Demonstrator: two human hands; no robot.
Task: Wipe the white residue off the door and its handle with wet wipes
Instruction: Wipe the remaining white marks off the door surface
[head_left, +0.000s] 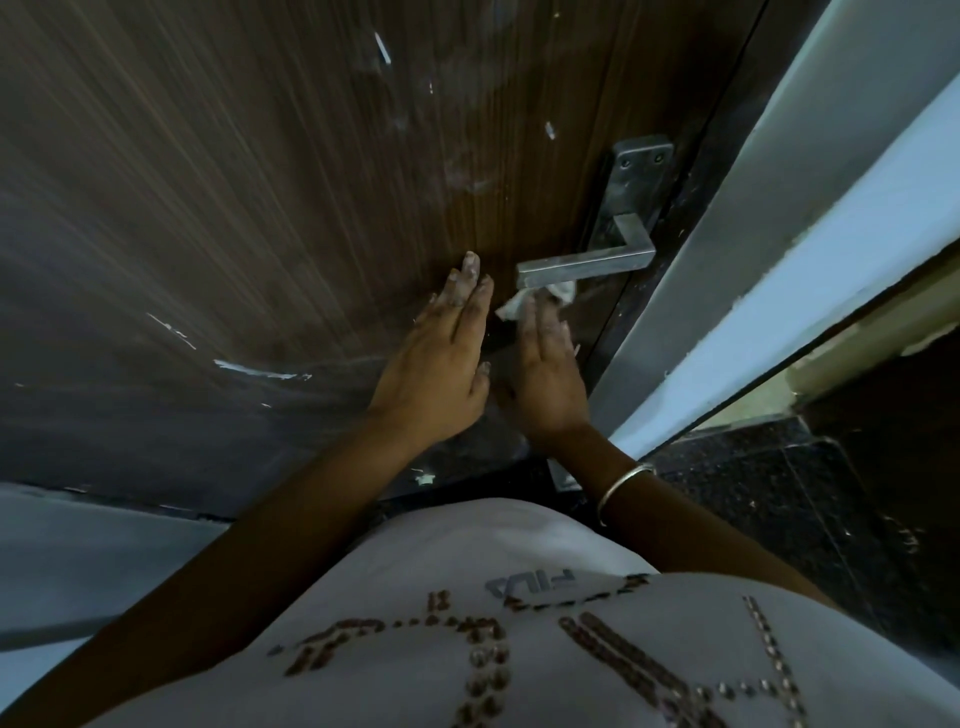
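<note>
Your left hand (434, 364) lies flat against the door (234, 208), fingers straight and close together, their tips dusted white and touching nothing but the wood. Just beside it, your right hand (545, 379) presses a crumpled wipe (524, 301) to the door right under the free end of the handle (587, 265) — the fingers are extended over the wipe and pin it rather than curl round it. The wipe touches or nearly touches the underside of the lever; you cannot tell which. The handle is a squared metal lever on a long plate (631, 182) near the door's right edge, dull and smeared. White residue shows on the dark wood as a streak high up (383, 48), a small fleck (549, 130) above the plate, hazy smears between them, and a longer streak (254, 370) low on the left — well apart from both hands. A bangle (621, 488) sits on your right wrist.
</note>
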